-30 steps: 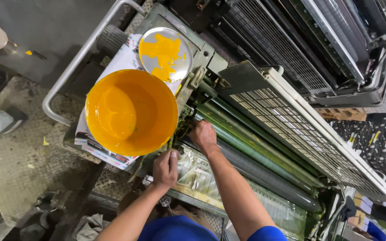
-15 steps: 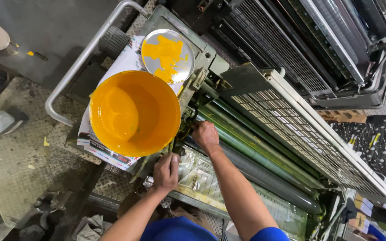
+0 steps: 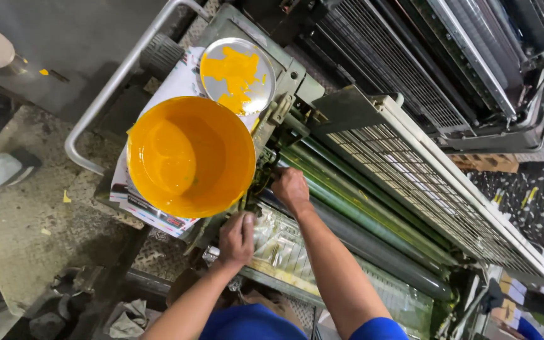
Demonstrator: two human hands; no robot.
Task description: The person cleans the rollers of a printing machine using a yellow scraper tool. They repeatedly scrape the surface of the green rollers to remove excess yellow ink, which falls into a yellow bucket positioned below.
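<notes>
Nearest, two bare forearms reach out from blue short sleeves point(image 3: 373, 330) to the left end of a printing press. The left hand point(image 3: 237, 238) rests with fingers curled on the corner of a crinkled clear plastic sheet point(image 3: 281, 249) that covers the near tray. Whether it pinches the sheet or only presses on it, I cannot tell. Just beyond, the right hand point(image 3: 289, 189) is bent over the left ends of the long green-stained rollers point(image 3: 360, 217), its fingertips hidden – grasping or merely pushing is unclear.

The work in hand looks like tending the roller ends. Any further move there calls for fingers kept out of the gaps.

The wide orange-yellow plastic bucket point(image 3: 190, 154) stands just left of both hands on stacked printed sheets point(image 3: 149, 211), almost touching the left one. Farther off lie a round metal lid smeared with yellow ink point(image 3: 237, 75) and a raised wire-mesh guard point(image 3: 423, 182).
</notes>
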